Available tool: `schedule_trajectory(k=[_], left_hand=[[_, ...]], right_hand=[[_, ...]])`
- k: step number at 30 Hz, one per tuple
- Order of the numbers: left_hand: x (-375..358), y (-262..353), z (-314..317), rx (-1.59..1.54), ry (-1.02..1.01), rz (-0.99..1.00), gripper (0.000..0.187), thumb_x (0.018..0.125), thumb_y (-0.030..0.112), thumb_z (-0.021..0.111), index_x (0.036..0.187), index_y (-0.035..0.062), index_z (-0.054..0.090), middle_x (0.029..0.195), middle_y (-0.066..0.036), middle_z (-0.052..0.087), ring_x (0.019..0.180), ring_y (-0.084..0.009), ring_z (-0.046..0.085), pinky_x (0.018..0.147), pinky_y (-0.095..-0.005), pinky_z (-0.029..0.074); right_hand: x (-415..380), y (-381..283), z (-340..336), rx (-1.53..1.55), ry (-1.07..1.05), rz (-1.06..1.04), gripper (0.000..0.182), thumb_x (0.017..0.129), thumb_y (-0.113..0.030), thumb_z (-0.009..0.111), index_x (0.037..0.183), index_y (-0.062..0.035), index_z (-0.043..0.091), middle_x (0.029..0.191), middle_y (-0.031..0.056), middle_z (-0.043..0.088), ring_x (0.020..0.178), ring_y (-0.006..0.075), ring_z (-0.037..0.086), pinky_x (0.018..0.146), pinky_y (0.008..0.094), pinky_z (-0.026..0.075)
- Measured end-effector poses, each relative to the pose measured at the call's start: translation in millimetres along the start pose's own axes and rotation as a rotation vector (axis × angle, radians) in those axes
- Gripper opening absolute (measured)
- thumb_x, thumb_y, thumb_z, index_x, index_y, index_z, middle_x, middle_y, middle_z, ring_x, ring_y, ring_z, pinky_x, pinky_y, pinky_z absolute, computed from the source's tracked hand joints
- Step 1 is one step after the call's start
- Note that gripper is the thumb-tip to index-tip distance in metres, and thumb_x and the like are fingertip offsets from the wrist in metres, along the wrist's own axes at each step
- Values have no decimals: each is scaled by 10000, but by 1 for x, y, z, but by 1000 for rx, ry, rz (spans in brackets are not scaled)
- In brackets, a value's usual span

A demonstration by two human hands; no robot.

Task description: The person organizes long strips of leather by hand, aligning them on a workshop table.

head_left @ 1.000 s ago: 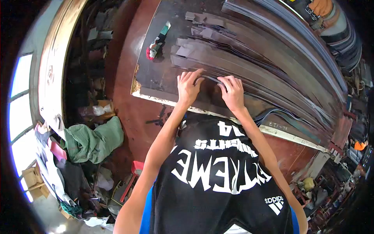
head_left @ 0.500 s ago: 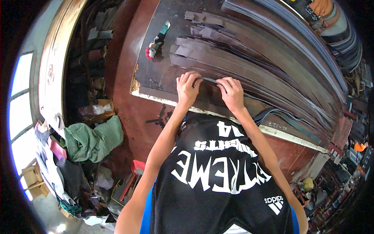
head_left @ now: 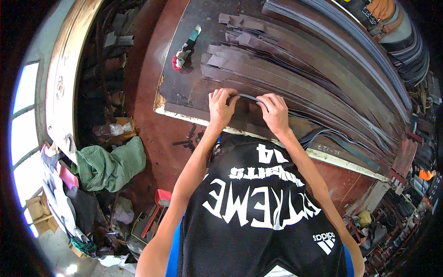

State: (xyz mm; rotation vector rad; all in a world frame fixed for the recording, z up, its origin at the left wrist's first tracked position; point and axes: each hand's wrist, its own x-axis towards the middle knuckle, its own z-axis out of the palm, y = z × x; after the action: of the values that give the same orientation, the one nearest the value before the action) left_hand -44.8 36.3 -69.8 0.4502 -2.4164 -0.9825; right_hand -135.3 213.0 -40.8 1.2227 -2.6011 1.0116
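Observation:
Between my hands a thin dark strip (head_left: 249, 97), leather-like with a grey edge, bows slightly upward. My left hand (head_left: 223, 105) has its fingers closed on the strip's left end. About a hand's width to the right, my right hand (head_left: 274, 111) pinches the same strip. Both hands are just above the near edge of the dark tabletop (head_left: 184, 94). Beyond them lie long brown strips (head_left: 277, 69) in several layered bundles. Where the held strip runs past my right hand is hard to make out.
A knife with a wrapped handle (head_left: 183, 54) lies at the table's left corner. Grey-edged strips (head_left: 341, 34) are stacked along the far side. Looped dark strips (head_left: 323, 134) lie near the front edge. A green sack (head_left: 113, 164) and red dustpan (head_left: 162, 198) are on the left.
The strip between my hands now arches up more and shows more of its grey edge. My hands have shifted only slightly.

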Motion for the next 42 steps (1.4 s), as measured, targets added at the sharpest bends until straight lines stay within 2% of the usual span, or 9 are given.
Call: schedule_trajectory(k=[7,12,16,21,26,35,42], left_hand=[[10,6,0,38,-57,-63,311,782,112,751,1085,122,680,895,-3,661,806,-202,585,752,-352,392],[14,6,-1,91,-48,3,369,786,124,746,1149,147,679,908,-9,666,830,-211,589,750,-362,395],[14,7,-1,97,-49,10,354,787,125,745,1134,143,680,918,-12,668,841,-218,589,751,-367,396],[11,6,1,63,-48,-33,229,790,132,740,1012,143,685,909,-1,659,851,-222,589,745,-383,396],[10,5,0,47,-39,-17,197,786,128,740,975,137,682,908,-3,658,855,-221,589,754,-374,394],[9,4,-1,47,-31,-3,173,781,131,739,944,129,680,903,-8,653,867,-225,588,756,-372,393],[9,3,0,15,-9,17,188,777,116,736,953,122,670,920,-12,661,857,-226,597,766,-367,394]], right_hand=[[4,2,2,-28,25,12,362,772,-100,752,1119,-75,651,908,71,616,819,267,597,760,377,486],[3,2,2,-46,25,22,369,772,-102,753,1126,-70,652,937,69,596,817,264,586,759,375,479],[4,2,2,-58,27,27,368,766,-108,761,1117,-78,655,954,59,583,820,255,583,750,368,475],[3,2,2,-57,28,36,376,753,-116,773,1107,-88,652,990,58,571,827,244,581,751,371,469],[4,-1,-1,-72,34,56,361,738,-125,784,1073,-99,648,1025,57,561,843,241,560,763,383,445],[5,1,-1,-119,29,7,327,733,-144,787,1027,-118,648,972,36,579,870,259,546,818,402,413],[3,1,1,-35,0,20,248,750,-110,767,984,-103,685,917,40,591,811,244,577,754,371,461]])
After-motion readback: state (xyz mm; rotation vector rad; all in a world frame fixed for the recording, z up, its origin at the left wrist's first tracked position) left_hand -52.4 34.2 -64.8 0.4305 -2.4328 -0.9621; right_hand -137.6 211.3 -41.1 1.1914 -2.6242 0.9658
